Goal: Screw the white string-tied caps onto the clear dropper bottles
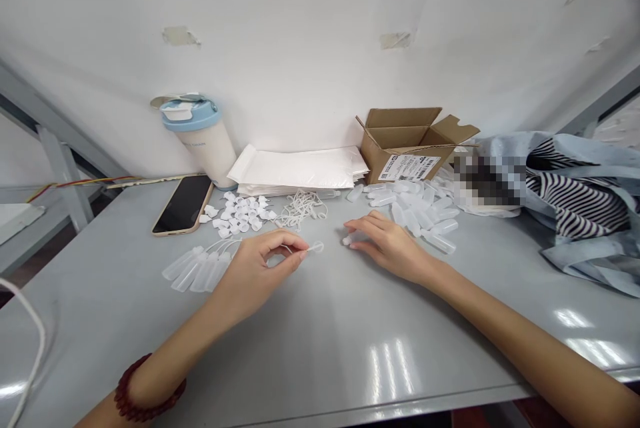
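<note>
My left hand (265,261) is closed in a pinch on a thin white cord (316,247), whose small loop sticks out past the fingertips. To its right, my right hand (383,241) has its fingers closed round a small white cap (347,240), mostly hidden by the fingers. Beside my left hand lies a row of translucent plastic tubes (197,269) with cords at their tops. Behind it are a heap of white caps (243,213) and a tangle of white cords (303,208). Loose translucent tubes (417,208) are piled just beyond my right hand.
On the grey table (310,348), a phone (183,205) lies before a blue-lidded cup (200,138). White envelopes (300,168) are stacked by the wall, beside an open cardboard box (407,148). A light blue bag (585,188) rests at the right; a white cable (33,335) hangs at left.
</note>
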`<state>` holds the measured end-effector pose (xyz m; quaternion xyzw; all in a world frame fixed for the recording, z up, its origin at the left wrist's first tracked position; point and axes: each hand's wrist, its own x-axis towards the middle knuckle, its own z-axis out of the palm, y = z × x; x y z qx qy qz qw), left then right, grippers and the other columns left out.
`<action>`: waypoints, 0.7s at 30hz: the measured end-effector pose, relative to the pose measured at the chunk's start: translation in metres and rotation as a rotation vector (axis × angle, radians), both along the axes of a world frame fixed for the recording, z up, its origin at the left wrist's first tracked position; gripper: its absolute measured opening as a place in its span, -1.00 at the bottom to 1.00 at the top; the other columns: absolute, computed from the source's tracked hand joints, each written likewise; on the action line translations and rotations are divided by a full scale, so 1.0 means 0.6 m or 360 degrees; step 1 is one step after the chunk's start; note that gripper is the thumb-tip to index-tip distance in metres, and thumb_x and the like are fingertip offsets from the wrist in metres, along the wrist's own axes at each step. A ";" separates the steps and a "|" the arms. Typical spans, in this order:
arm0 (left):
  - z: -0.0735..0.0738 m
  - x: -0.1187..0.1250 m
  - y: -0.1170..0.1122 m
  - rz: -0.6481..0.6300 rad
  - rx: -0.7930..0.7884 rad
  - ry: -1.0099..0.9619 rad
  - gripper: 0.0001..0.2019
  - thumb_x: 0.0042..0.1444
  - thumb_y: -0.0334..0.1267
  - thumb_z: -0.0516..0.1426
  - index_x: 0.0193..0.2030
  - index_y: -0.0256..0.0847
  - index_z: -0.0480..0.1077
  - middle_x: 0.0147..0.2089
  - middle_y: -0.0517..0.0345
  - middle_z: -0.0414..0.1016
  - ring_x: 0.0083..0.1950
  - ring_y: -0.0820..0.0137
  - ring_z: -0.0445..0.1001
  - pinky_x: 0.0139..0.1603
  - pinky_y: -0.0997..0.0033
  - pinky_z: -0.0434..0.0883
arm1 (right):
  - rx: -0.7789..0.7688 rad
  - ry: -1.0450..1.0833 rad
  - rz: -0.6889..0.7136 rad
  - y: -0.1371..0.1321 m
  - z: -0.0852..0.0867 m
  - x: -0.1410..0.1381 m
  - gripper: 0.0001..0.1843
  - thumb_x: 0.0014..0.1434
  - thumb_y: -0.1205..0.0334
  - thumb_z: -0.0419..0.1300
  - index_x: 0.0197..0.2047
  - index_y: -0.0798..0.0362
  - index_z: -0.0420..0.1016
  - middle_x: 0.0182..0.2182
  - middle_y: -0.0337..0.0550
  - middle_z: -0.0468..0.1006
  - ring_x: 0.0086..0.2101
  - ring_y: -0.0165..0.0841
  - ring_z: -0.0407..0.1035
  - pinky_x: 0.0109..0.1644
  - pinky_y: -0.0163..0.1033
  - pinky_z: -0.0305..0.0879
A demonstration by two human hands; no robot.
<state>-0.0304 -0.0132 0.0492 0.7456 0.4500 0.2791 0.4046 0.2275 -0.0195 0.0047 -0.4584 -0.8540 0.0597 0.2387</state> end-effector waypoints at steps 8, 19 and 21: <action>-0.003 0.006 -0.001 0.0001 -0.0080 -0.0012 -0.83 0.12 -0.15 0.12 -0.32 -0.15 0.48 -0.27 0.14 0.53 -0.23 0.32 0.47 -0.21 0.36 0.44 | -0.0031 0.0050 0.0146 -0.013 0.009 -0.014 -0.80 0.30 0.35 0.04 -0.04 0.09 0.40 -0.24 -0.01 0.57 -0.18 -0.18 0.37 -0.13 -0.06 0.40; -0.007 0.009 -0.001 0.0014 -0.0250 -0.0168 -0.83 0.09 -0.12 0.16 -0.32 -0.15 0.49 -0.32 0.18 0.54 -0.26 0.34 0.50 -0.23 0.40 0.44 | -0.0245 0.0420 0.0210 -0.051 0.022 -0.041 -0.70 0.29 0.19 0.11 0.07 0.04 0.30 -0.21 -0.06 0.54 -0.21 -0.28 0.41 -0.14 -0.16 0.41; -0.008 0.010 -0.002 -0.0015 -0.0268 -0.0161 -0.83 0.10 -0.12 0.16 -0.32 -0.15 0.49 -0.32 0.17 0.54 -0.27 0.34 0.50 -0.23 0.38 0.44 | -0.0272 0.0461 0.0210 -0.054 0.024 -0.044 -0.69 0.30 0.17 0.10 0.09 0.02 0.28 -0.21 -0.07 0.54 -0.21 -0.29 0.42 -0.12 -0.16 0.41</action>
